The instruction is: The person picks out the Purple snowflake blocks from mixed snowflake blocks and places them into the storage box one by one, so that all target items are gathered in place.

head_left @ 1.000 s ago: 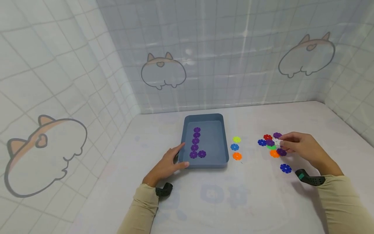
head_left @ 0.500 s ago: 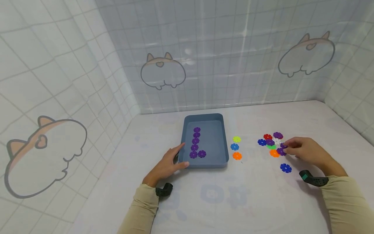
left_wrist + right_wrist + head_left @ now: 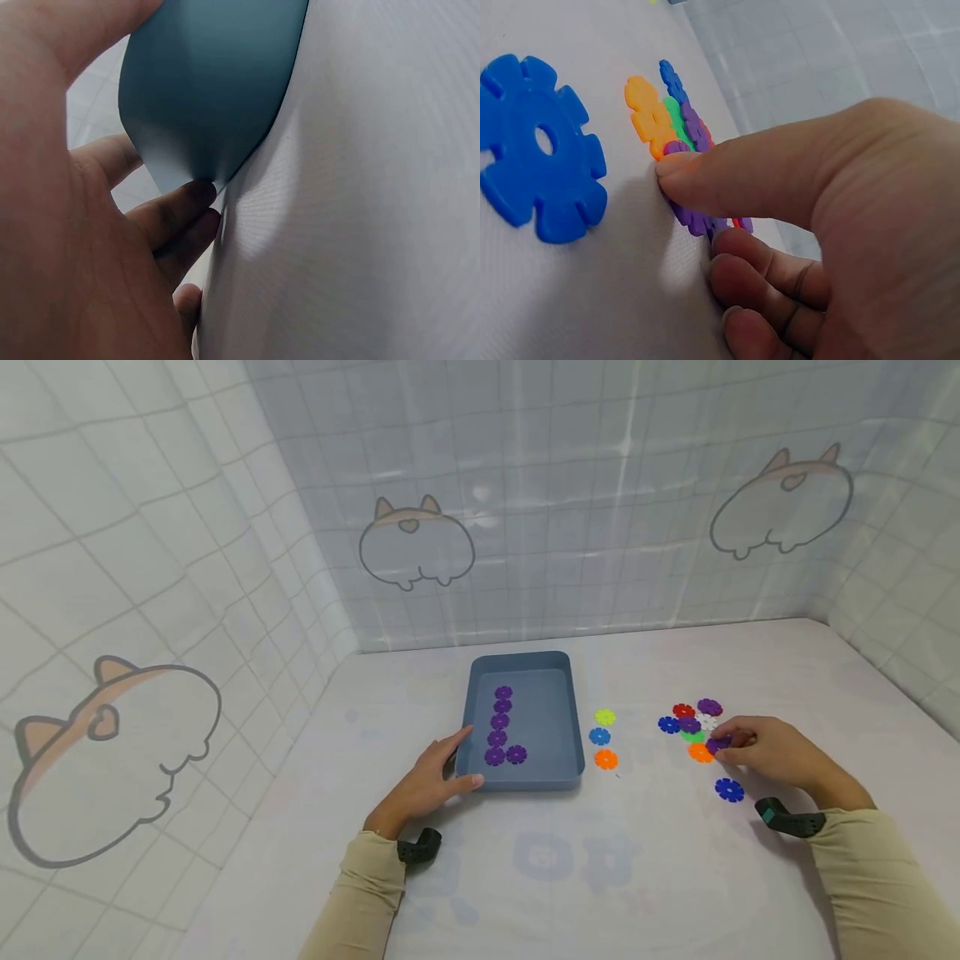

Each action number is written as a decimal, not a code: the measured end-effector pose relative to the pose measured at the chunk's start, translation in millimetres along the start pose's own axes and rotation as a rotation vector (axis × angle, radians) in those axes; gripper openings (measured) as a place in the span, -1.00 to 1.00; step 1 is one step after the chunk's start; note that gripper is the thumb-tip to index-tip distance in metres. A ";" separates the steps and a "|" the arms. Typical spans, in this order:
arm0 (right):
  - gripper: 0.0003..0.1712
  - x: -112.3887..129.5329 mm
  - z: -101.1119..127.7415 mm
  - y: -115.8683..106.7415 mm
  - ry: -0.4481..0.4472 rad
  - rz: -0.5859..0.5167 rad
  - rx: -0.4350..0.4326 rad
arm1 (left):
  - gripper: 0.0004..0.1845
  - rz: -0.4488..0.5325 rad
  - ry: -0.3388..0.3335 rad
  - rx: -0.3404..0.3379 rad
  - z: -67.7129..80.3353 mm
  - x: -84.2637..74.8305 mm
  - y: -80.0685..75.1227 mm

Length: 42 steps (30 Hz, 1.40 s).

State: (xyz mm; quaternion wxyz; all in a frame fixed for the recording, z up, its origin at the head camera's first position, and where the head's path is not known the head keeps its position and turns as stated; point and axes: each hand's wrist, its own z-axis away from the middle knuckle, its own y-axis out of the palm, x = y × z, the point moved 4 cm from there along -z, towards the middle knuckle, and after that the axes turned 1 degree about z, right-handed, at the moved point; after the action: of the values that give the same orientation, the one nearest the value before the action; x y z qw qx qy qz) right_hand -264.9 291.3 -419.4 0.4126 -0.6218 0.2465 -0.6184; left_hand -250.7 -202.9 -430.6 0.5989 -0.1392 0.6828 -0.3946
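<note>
My left hand (image 3: 420,785) rests at the near left corner of a blue-grey tray (image 3: 558,768), thumb on the near edge and fingers along the left side. In the left wrist view, fingertips touch the tray's wall. Inside the tray, purple snowflake discs (image 3: 499,722) form an L shape. At the right, my right hand (image 3: 780,756) pinches a purple snowflake disc (image 3: 686,214) at the near right of a loose pile. The right wrist view shows the thumb over this disc; the index finger is hidden. An orange disc (image 3: 701,752) and a white disc (image 3: 707,722) lie beside it.
Between tray and pile, a yellow disc (image 3: 604,717), a light blue disc (image 3: 599,737) and an orange disc (image 3: 606,759) form a column. A dark blue disc (image 3: 729,790) lies before the pile. A tiled-pattern wall (image 3: 540,585) stands behind.
My right hand has moved from the white disc down to the pile's near right side, lifted a purple disc there, then shifted slightly left. My left hand and the tray have stayed put.
</note>
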 end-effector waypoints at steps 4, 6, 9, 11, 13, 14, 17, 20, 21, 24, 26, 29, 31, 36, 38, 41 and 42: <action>-0.59 0.4 -1.7 0.6 -0.009 -0.007 -0.011 | -0.07 0.007 0.004 -0.003 0.2 0.3 -0.3; -0.61 0.7 -2.0 0.5 -0.010 -0.018 -0.016 | -0.07 0.006 0.005 -0.004 0.1 0.1 -0.5; -0.62 0.9 -1.6 0.0 -0.005 -0.040 -0.019 | -0.08 0.005 0.002 -0.002 -0.1 0.3 -0.5; -0.64 1.2 -1.2 -0.8 0.000 -0.045 -0.030 | -0.08 0.002 0.001 0.001 -0.3 0.3 -0.4; -0.67 1.4 -0.5 -2.2 0.003 -0.042 -0.041 | -0.08 0.000 -0.003 0.003 -0.2 0.5 -0.2; -0.69 1.9 0.0 -3.1 0.001 -0.042 -0.047 | -0.08 0.001 -0.001 0.002 0.0 0.4 -0.1; -0.71 2.7 1.3 -5.4 0.013 -0.053 -0.067 | -0.07 0.002 -0.011 0.002 0.3 0.3 0.3; -0.62 4.6 2.5 -7.0 0.027 -0.099 -0.086 | -0.07 0.004 -0.011 0.002 0.4 -0.4 0.6; -0.59 5.6 2.8 -7.0 0.040 -0.119 -0.094 | -0.07 0.005 -0.011 0.002 0.4 -0.7 0.7; -0.47 11.1 2.7 -6.4 0.049 -0.213 -0.114 | -0.07 0.003 -0.006 0.001 0.4 -1.7 0.4; -0.41 16.2 1.3 -4.7 0.041 -0.273 -0.117 | -0.07 0.004 -0.003 -0.002 0.5 -2.1 -0.3; -0.39 24.5 -2.0 -0.1 0.021 -0.353 -0.099 | -0.07 0.006 0.001 -0.005 -0.1 -2.0 -1.0; -0.39 31.2 -5.1 3.9 0.008 -0.377 -0.082 | -0.08 0.006 0.002 -0.002 -0.3 -1.9 -1.3; -0.42 49.0 -15.0 15.7 -0.020 -0.501 -0.027 | -0.07 -0.003 0.000 0.002 0.8 -3.1 -2.2; -0.43 56.3 -19.2 20.1 -0.033 -0.546 0.000 | -0.07 -0.003 -0.002 0.003 1.1 -3.3 -2.3; -0.47 67.2 -25.3 25.8 -0.039 -0.591 0.032 | -0.08 0.003 0.001 0.004 0.8 -2.5 -1.3; -0.47 71.1 -27.3 27.8 -0.048 -0.600 0.038 | -0.08 0.005 0.004 0.004 0.6 -2.0 -0.7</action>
State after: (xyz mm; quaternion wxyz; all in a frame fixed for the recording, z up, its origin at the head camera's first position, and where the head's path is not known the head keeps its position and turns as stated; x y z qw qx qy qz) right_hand -277.7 212.6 -404.8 0.2288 -0.6736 0.0301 -0.7022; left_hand -249.9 -202.3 -428.6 0.5986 -0.1357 0.6837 -0.3947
